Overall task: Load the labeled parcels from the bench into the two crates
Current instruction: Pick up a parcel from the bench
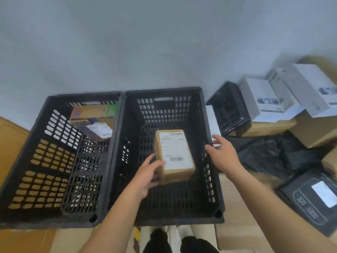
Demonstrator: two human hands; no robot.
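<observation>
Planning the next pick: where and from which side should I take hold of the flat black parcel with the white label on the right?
Pinch its left edge with the right hand, coming from the right crate side; the left hand holds the brown parcel. The black parcel lies flat, so a top grab probably finds nothing to close on, and that edge looks nearest.

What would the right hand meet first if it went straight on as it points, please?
Likely the white parcel beside the right crate, just ahead of the right hand; depth is unclear.
</observation>
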